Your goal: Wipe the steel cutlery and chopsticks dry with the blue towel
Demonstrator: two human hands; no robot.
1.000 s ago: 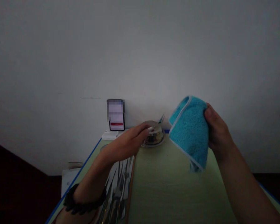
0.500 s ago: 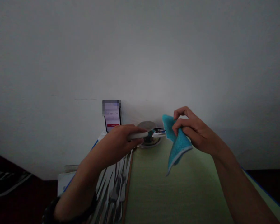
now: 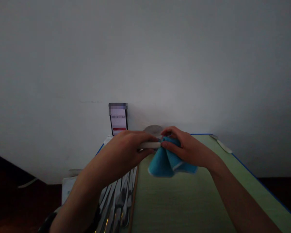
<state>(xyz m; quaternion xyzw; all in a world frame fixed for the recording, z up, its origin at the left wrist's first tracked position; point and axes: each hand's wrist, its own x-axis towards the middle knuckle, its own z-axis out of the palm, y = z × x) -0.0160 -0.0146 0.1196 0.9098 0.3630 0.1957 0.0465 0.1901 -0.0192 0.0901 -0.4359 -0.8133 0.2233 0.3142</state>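
Observation:
Above the green tabletop, my left hand is closed on the white handle of a utensil. The utensil lies almost level and points right; its metal end is hidden now, so I cannot tell its exact kind. A blue cloth with a pale edge is pinched in my right hand. The cloth is gathered around the utensil where the handle ends, and its loose folds hang below. Both hands almost touch there. Behind them a round metal container is mostly covered.
Several metal knives and other cutlery lie in a row at the left, beside a brown edge strip. A phone showing a timer leans against the wall. At the back right rests a white-handled utensil.
My right hand has moved left with the cloth, from the utensil's tip to the handle's end. The metal head is now covered. The cloth has bunched up, and the left hand stays nearly in place.

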